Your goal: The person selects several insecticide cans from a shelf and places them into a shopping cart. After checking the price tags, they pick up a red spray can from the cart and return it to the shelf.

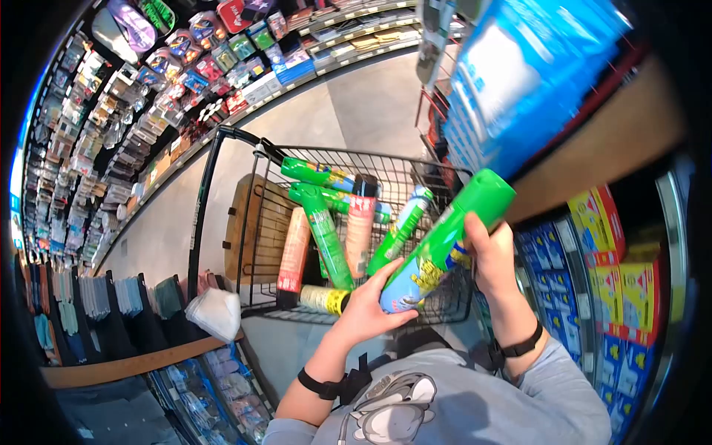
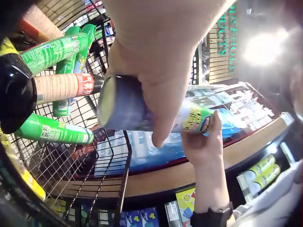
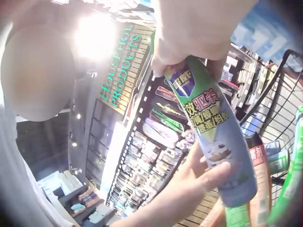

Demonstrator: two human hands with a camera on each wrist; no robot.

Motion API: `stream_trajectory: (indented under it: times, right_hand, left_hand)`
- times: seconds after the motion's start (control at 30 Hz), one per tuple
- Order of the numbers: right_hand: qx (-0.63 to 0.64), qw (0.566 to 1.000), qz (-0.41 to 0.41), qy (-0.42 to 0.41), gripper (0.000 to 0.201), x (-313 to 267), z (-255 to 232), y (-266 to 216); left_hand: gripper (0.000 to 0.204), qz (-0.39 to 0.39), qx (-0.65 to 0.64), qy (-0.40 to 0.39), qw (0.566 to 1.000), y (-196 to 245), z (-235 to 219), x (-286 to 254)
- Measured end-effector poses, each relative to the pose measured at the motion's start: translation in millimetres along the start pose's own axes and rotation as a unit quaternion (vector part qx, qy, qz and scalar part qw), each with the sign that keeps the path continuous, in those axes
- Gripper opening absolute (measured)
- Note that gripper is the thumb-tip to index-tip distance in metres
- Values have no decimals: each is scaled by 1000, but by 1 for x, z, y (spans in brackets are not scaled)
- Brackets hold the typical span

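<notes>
Both hands hold a large green and blue spray can [image 1: 434, 256], tilted above the shopping cart [image 1: 397, 161]. My left hand [image 1: 368, 305] grips its blue lower end, the thumb along the near side. Close under the green cap, my right hand [image 1: 491, 256] grips the upper part. The right wrist view shows the can's printed label [image 3: 208, 113] with a cartoon figure. Below it in the cart lie several more cans: a green can [image 1: 326, 233], an orange can with a black cap [image 1: 361, 222], another orange can [image 1: 294, 252] and a yellow can [image 1: 320, 298].
A brown board-like item [image 1: 245, 237] stands at the cart's left side. Large blue packs [image 1: 534, 81] lie on a wooden shelf at upper right, with blue and yellow boxes [image 1: 623, 289] below. Racks of small goods [image 1: 126, 141] line the left aisle; folded cloths [image 1: 126, 293] hang nearby.
</notes>
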State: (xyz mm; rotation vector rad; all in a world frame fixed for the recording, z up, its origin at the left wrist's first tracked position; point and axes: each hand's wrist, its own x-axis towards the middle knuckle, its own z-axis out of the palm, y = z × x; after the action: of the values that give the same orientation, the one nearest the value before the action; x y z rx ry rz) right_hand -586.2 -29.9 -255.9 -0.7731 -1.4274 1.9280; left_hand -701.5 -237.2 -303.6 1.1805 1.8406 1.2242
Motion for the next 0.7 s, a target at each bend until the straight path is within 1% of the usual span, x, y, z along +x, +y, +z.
stream_trajectory:
  times: [0.03, 0.07, 0.1, 0.13, 0.17, 0.2, 0.23, 0.3, 0.33, 0.37, 0.43, 0.47, 0.5, 0.53, 0.57, 0.6, 0.63, 0.7]
  right_hand:
    - [1, 999, 31, 37, 41, -13, 4, -5]
    - [-7, 998, 66, 24, 43, -30, -1, -12]
    - [-13, 995, 98, 9, 44, -46, -5, -19]
    - [-25, 994, 103, -9, 46, -63, -12, -21]
    - [-23, 995, 95, 1, 46, -87, -14, -21]
    - [3, 997, 78, 1, 45, -111, -16, -21]
    - [27, 998, 58, 1, 43, -135, -20, -20]
    - [60, 997, 53, -19, 41, -180, -37, -4]
    - [56, 997, 56, -20, 39, -204, -44, 3]
    - [53, 997, 57, -18, 39, -229, -49, 7]
    - [29, 995, 84, -34, 45, -290, -49, -12]
    - [-69, 994, 79, -43, 48, -310, -60, 1]
    - [-167, 982, 77, -41, 50, -329, -73, 12]
    - [-157, 983, 54, -74, 50, -354, -77, 9]
    - [-150, 983, 30, -105, 50, -376, -81, 6]
    - [-254, 959, 85, -91, 54, -398, -89, 6]
    - [-346, 923, 150, -71, 60, -414, -100, 1]
    - [-357, 881, 297, -87, 67, -460, -102, -68]
  left_hand:
    - [95, -13, -31, -22, 999, 8, 5, -16]
    - [91, -25, -34, -21, 999, 20, 10, -31]
    - [91, -19, -33, -30, 999, 29, 16, -45]
    - [89, -33, -91, -45, 994, 36, 23, -61]
    - [88, -45, -147, -61, 986, 44, 29, -77]
    - [82, -64, -193, -81, 976, 54, 35, -93]
    - [82, -52, -191, -92, 976, 55, 43, -110]
    - [85, -61, -282, -107, 951, 55, 64, -143]
    - [86, -61, -301, -107, 945, 61, 74, -160]
    - [86, -46, -300, -123, 945, 62, 85, -176]
    - [84, -29, -294, -115, 948, 63, 108, -206]
    - [84, -9, -302, -117, 946, 66, 120, -220]
    - [84, 13, -268, -117, 956, 68, 131, -231]
    - [85, 42, -234, -119, 964, 69, 145, -240]
    - [84, 71, -235, -99, 964, 73, 162, -250]
    - [83, 75, -216, -120, 966, 86, 173, -254]
    - [84, 102, -218, -124, 963, 93, 189, -258]
    - [91, 152, -208, -119, 959, 111, 222, -267]
